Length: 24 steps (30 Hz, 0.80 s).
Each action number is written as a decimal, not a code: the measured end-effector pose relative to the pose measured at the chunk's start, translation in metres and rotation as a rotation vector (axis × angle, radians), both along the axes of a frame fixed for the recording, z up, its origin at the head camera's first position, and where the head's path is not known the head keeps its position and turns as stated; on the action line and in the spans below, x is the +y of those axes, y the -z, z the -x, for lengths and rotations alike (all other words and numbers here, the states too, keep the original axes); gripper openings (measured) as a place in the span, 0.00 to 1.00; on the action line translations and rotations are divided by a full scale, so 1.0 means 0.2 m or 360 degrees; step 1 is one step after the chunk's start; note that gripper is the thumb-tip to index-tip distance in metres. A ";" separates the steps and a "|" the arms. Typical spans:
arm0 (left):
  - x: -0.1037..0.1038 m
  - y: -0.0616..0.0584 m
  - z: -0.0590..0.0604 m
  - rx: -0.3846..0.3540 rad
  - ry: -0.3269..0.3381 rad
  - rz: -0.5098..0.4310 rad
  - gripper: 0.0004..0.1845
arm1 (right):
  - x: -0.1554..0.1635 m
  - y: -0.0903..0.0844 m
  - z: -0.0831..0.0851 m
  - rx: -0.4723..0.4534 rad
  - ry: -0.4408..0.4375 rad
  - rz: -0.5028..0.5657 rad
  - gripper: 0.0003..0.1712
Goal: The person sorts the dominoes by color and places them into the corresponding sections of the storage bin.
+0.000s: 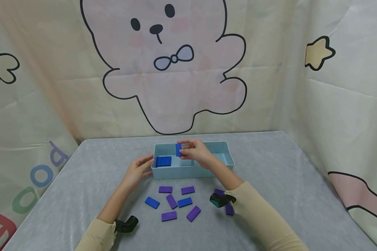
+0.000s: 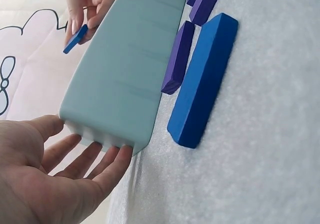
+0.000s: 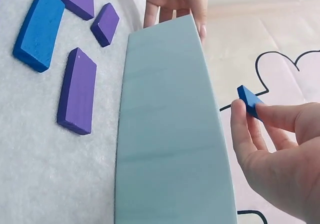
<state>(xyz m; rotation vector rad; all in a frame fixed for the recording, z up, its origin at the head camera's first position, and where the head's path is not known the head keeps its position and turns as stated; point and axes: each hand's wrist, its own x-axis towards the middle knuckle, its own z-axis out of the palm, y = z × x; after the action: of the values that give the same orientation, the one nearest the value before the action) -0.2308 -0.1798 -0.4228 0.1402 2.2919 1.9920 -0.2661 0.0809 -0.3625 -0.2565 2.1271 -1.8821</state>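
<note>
**Blue block held over the pale tray**

We see our right hand (image 1: 196, 153) pinching a small, flat blue block (image 1: 178, 149) between thumb and fingertips, just above the open light-blue plastic tray (image 1: 191, 170) at the centre of the head view. Our left hand (image 1: 138, 170) rests with straight, relaxed fingers against the tray's left end, holding nothing.

The tray is smooth and matte with rounded corners; the grey cloth (image 1: 270, 167) beneath is soft and fuzzy. Only the head view looks into the tray, showing more blue blocks (image 1: 163, 161) lying flat at its left end — the wrist views show just its outer wall. Loose purple and blue blocks (image 1: 176, 204) lie scattered below the tray; our right sleeve (image 1: 257, 212) partly hides two purple ones at lower right.
</note>
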 end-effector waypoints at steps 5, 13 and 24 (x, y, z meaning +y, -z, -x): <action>0.00 0.00 0.00 -0.0004 -0.0004 -0.0006 0.27 | -0.01 0.02 0.03 -0.0027 0.0019 0.0025 0.23; 0.00 0.00 0.00 -0.0005 0.0001 -0.0004 0.27 | -0.03 0.05 0.05 -0.0055 0.0042 0.0080 0.23; 0.01 -0.01 0.00 -0.0042 -0.0012 0.0011 0.27 | -0.10 0.06 0.07 -0.0071 0.0108 -0.0038 0.19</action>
<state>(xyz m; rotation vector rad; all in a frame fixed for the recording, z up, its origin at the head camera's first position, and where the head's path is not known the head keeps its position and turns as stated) -0.2302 -0.1785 -0.4203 0.1045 2.2867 1.9771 -0.2802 0.0619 -0.3743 -0.1375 2.1528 -1.8795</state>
